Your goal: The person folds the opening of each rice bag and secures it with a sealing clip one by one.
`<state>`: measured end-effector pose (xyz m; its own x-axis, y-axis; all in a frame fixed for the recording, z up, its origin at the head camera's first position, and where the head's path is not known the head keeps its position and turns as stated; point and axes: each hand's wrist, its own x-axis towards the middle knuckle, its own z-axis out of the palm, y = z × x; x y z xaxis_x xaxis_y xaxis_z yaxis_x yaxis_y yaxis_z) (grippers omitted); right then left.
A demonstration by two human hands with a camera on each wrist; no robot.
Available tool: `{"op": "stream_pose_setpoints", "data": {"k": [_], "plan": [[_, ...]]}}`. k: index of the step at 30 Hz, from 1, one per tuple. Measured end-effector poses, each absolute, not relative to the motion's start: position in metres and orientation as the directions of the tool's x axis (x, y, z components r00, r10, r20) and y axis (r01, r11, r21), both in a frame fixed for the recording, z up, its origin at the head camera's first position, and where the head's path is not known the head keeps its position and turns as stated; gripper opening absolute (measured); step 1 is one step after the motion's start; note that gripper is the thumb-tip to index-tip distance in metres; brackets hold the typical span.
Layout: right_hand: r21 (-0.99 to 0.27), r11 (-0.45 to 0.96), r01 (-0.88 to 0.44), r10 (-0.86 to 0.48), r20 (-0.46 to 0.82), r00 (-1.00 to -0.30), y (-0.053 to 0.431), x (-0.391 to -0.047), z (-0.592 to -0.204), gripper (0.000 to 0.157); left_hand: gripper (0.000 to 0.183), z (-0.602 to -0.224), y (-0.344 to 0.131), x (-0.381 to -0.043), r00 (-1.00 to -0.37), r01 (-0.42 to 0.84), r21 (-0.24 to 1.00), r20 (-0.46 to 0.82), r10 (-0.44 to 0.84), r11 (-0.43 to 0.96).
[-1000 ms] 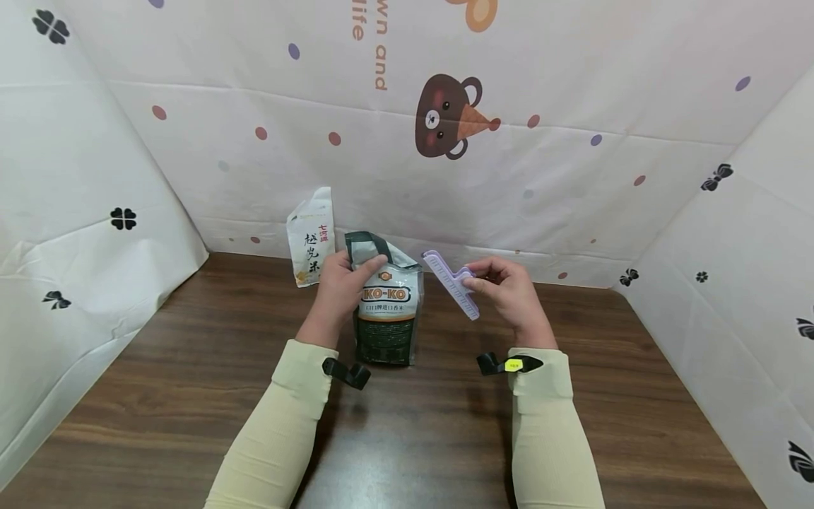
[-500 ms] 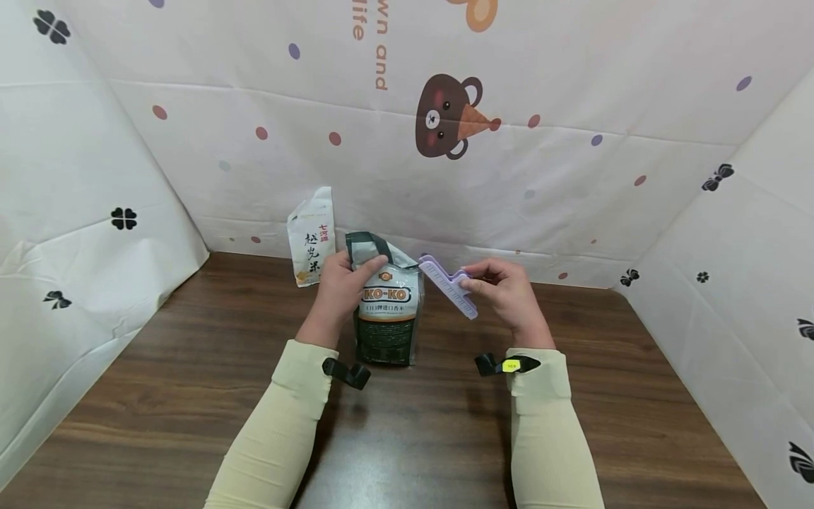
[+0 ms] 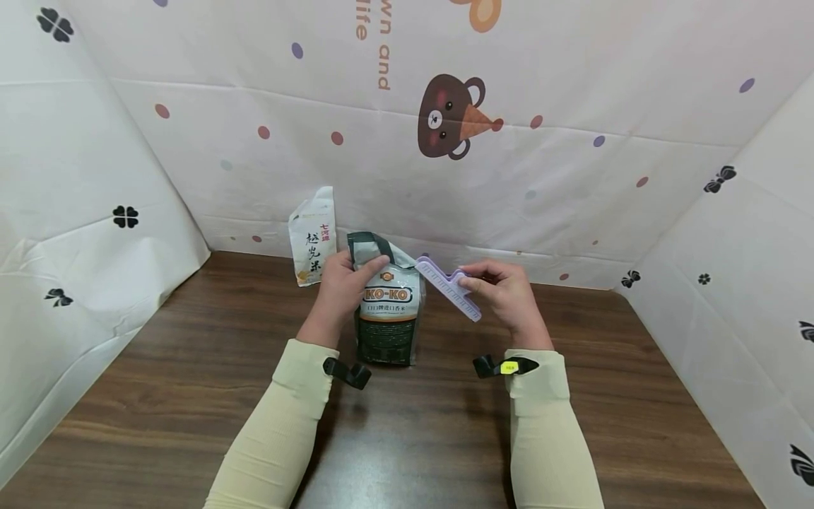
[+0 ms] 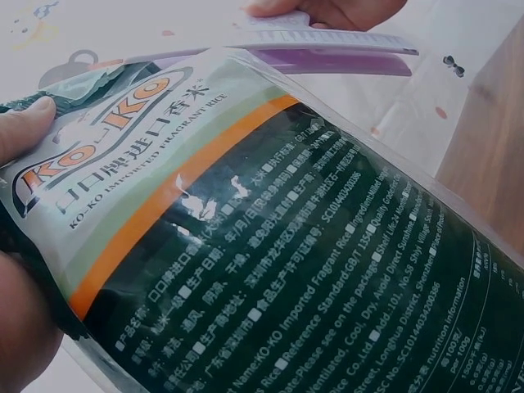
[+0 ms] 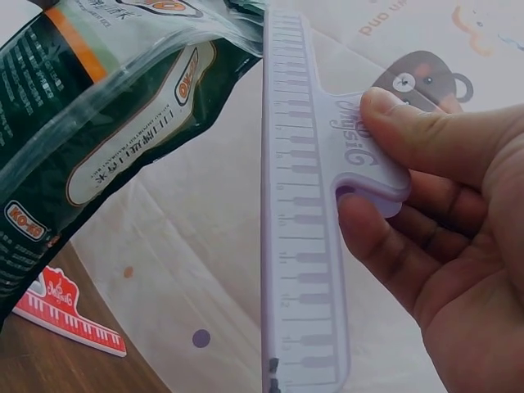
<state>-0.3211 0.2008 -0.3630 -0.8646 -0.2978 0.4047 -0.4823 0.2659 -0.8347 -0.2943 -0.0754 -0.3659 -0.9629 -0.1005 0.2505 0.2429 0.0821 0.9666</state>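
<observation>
A green and silver KO-KO rice bag (image 3: 386,332) stands upright on the table, its top folded over. My left hand (image 3: 342,286) grips the bag near its folded top, thumb across the front. In my right hand (image 3: 506,297), thumb and fingers pinch the handles of a lilac bag clip (image 3: 448,286) with a piano-key print. The clip slants, its upper end right at the bag's top right corner. In the left wrist view, the clip's two long plates (image 4: 344,65) stand apart beside the bag's upper edge.
A white rice packet (image 3: 313,244) leans against the patterned cloth backdrop (image 3: 572,212) at the back left. A red clip (image 5: 74,319) with piano keys lies on the brown wooden table (image 3: 407,438), behind the bag and hidden in the head view.
My right hand has moved slightly left, bringing the lilac clip's upper end from beside the bag to its top right corner. The left hand and bag have stayed put.
</observation>
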Motion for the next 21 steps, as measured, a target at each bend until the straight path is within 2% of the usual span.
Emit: {"op": "stream_pose_setpoints", "data": {"k": [21], "plan": [[-0.833, 0.224, -0.505, -0.291, 0.438, -0.851, 0.1934, -0.3204, -0.3630, 0.024, 0.029, -0.3649, -0.0752, -0.2934, -0.965, 0.235, 0.969, 0.242, -0.098, 0.074]]}}
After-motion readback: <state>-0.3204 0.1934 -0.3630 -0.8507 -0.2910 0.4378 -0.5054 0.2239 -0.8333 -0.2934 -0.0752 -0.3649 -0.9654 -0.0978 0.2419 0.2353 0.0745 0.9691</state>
